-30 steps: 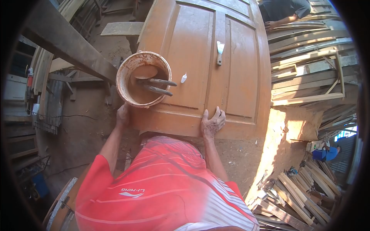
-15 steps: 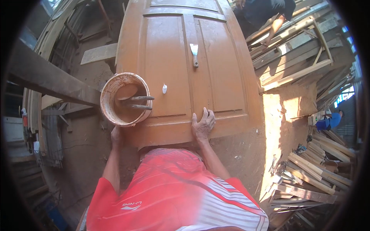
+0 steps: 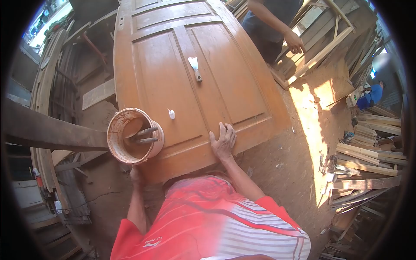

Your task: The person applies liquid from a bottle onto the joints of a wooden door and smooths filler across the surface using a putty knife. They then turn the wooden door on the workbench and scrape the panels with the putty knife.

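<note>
A brown panelled wooden door [image 3: 225, 54] lies flat before me. My right hand [image 3: 224, 142] rests on its near rail, fingers spread and holding nothing. At the door's near left corner is my left hand [image 3: 136, 174], just below a bucket [image 3: 157, 136]; its fingers are hidden. The pale, stained bucket stands on the door's left edge, with two handles [image 3: 146, 135] sticking out over its rim and brownish contents inside. A small white tube or bottle [image 3: 172, 114] lies to the right of the bucket. Farther up, a putty knife [image 3: 196, 69] lies on the middle stile.
Another person [image 3: 271, 26] stands at the door's far right, one arm hanging down beside a wooden frame [image 3: 318, 58]. A person in blue [image 3: 369, 96] is farther right. Stacked timber [image 3: 368, 154] lies on the right; a beam [image 3: 56, 130] crosses from the left.
My view has turned and tilted, so the door appears slanted. Both my hands stay by its near edge. The other person's arm and hand now show more fully.
</note>
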`<state>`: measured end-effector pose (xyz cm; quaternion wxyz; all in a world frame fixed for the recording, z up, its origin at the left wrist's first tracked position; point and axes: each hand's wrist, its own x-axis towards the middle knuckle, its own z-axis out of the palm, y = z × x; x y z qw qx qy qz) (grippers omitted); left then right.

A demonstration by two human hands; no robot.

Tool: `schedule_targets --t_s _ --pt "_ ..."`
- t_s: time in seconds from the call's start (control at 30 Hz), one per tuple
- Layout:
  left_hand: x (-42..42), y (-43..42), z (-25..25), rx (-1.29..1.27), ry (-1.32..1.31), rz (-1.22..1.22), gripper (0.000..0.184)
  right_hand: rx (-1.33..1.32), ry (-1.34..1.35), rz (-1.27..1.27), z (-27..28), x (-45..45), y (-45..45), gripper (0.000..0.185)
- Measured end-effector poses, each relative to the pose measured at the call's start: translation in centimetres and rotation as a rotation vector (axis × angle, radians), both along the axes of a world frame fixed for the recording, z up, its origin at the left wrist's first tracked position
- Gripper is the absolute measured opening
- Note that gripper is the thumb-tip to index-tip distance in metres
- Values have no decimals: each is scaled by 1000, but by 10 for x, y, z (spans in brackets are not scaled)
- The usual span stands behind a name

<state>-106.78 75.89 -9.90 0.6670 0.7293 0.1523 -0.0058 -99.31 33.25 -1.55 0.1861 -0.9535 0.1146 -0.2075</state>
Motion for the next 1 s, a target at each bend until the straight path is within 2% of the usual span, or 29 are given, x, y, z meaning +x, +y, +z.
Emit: schedule_targets --t_s 0.23,0.5,0.53,0.63,0.73,0.93,1.0 --pt "1 0 -3 -60 41 70 69 28 23 15 1 0 -1 63" --pt "3 -16 35 40 95 88 70 28 28 18 2 -1 -1 63" --pt "2 -15 33 42 98 91 70 25 27 22 2 -1 -1 63" --pt "0 11 -16 25 101 117 67 25 40 17 1 0 -2 63" --pt "0 18 -31 13 101 133 65 28 28 13 -7 1 -4 64" --pt "-2 18 -26 -16 90 124 65 35 37 8 -7 1 -3 64" --pt "-1 5 -4 54 75 61 72 33 47 -3 -6 -2 -2 64"
